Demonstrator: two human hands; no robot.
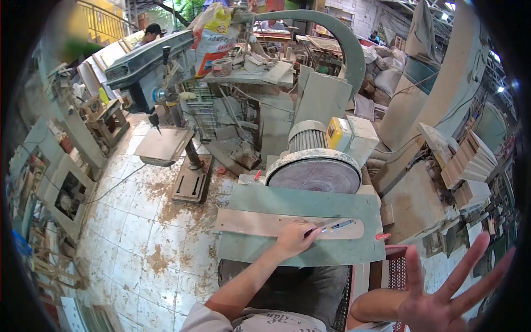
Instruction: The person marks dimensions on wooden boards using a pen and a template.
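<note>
My left hand (296, 240) is closed around a pen (338, 226), which points to the right. It rests over a long tan wooden strip (254, 222) with a rounded right end. The strip lies on the green work table (293, 198) of a disc sander, whose round sanding disc (315, 176) stands upright just behind the table. Raised at the lower right, my right hand (442, 293) has its fingers spread and holds nothing. It is off the table's right side, near a red clamp handle (383, 237).
A drill press (152, 77) stands at the left with a board (163, 145) on its table. Sawdust (159, 260) lies on the tiled floor. At the right are stacked wooden pieces (469, 160). A co-worker (150, 34) is at the back left.
</note>
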